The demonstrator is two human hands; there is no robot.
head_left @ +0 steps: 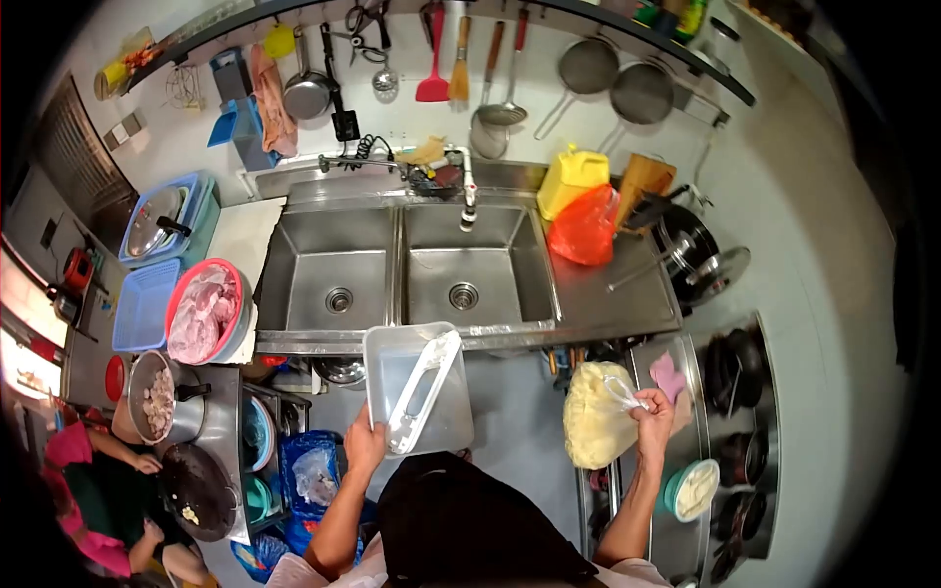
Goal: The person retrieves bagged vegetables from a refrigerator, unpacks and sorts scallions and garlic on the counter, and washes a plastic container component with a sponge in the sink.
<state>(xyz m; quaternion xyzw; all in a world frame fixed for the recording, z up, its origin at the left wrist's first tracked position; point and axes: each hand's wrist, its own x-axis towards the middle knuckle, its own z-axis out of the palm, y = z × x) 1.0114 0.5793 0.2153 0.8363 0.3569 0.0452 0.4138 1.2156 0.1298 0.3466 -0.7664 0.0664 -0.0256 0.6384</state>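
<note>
My left hand (365, 443) is closed on the near left edge of a translucent plastic tub (454, 407). Across the tub lies a long white object (438, 355) with an open slot down its middle; its exact kind is unclear. The tub is held just in front of the double steel sink (400, 269). On the right, my right hand (651, 419) grips the gathered top of a clear plastic bag (596, 423) full of pale yellow contents. The bag hangs beside the right-hand steel shelf (642, 365).
A red bag (585, 230) and a yellow jug (571, 181) stand right of the sink. Raw meat (204, 312) fills a basin at left. A co-worker (108, 490) is beside a wok (199, 493). A lidded teal tub (692, 490) sits on the right.
</note>
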